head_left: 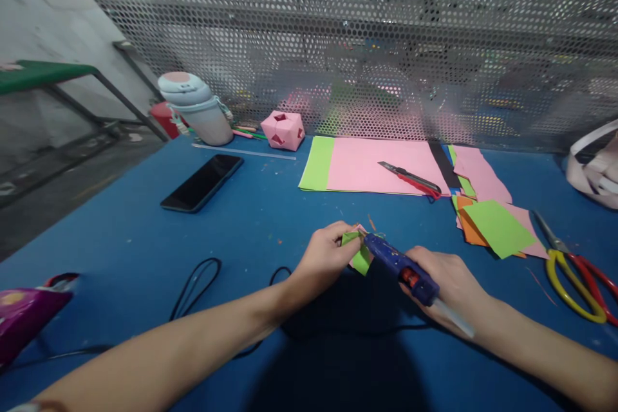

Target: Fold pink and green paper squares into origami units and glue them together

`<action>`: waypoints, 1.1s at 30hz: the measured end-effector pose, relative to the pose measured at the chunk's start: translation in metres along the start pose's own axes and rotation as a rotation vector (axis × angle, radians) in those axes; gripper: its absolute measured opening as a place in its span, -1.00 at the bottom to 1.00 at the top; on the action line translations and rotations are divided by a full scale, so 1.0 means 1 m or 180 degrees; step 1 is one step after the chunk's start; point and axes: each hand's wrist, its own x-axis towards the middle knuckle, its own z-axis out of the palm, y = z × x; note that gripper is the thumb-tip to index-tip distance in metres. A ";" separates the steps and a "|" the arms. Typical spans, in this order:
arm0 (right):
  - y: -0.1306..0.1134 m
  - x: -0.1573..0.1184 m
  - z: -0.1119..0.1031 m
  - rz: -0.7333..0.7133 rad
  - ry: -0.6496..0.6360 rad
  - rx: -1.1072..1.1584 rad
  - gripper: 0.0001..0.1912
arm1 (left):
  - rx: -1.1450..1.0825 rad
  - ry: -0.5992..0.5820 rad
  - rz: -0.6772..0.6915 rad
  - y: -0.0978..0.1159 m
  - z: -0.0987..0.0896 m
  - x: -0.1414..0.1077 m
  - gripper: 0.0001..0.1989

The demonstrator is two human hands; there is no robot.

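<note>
Pinched in my left hand (328,251) is a small folded paper piece (361,261), light green with some pink showing. My right hand (447,280) is wrapped round a dark blue hot glue gun (393,257), its tip touching or very close to the paper piece's upper edge. A translucent glue stick (454,317) pokes out of the gun's back end. The fingers of my right hand are partly hidden behind the gun. A black cord (357,333) runs across the table below my hands. Small orange paper scraps (371,223) lie just beyond the paper piece.
Pink sheets (362,164) bear a red utility knife (410,180). Paper squares (499,228) and scissors (574,270) lie at right. A phone (203,183), tumbler (196,109), pink paper cube (283,130) and purple packet (31,318) are at left. Perforated metal (338,45) stands behind.
</note>
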 end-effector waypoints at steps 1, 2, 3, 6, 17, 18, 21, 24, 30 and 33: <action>0.000 0.000 0.000 -0.0027 0.0009 0.0008 -0.92 | 0.0027 -0.0007 0.0021 0.000 0.000 0.000 -0.83; 0.000 0.000 0.000 -0.0054 0.0016 0.0022 -0.92 | 0.0056 -0.0014 0.0051 0.000 0.000 0.000 -0.83; 0.000 0.000 0.000 -0.0076 0.0018 0.0034 -0.92 | 0.0084 -0.0013 0.0078 -0.001 0.000 0.000 -0.82; 0.000 0.000 0.001 -0.0042 0.0012 0.0021 -0.92 | 0.0074 0.0013 0.0106 -0.001 0.000 0.000 -0.82; 0.000 0.000 -0.005 0.0161 0.0017 0.0143 -0.91 | -0.0080 0.0020 0.0036 -0.002 0.001 0.000 -0.80; -0.001 0.000 -0.005 0.0113 0.0051 0.0143 -0.92 | -0.0092 0.0009 0.0031 -0.002 0.001 0.000 -0.81; -0.002 0.001 -0.004 0.0001 0.0092 0.0143 -0.92 | -0.0061 -0.0023 0.0037 -0.001 0.000 0.000 -0.82; -0.002 0.001 -0.004 -0.0088 0.0097 0.0181 -0.91 | 0.0006 -0.0066 0.0112 -0.003 0.000 0.000 -0.82; -0.002 0.001 -0.004 -0.0037 0.0048 0.0096 -0.89 | 0.0113 -0.0063 0.0186 -0.005 0.000 0.000 -0.81; -0.002 0.000 -0.006 0.0126 -0.0091 0.0055 -0.88 | 0.0039 -0.0022 0.0137 -0.003 0.000 0.000 -0.82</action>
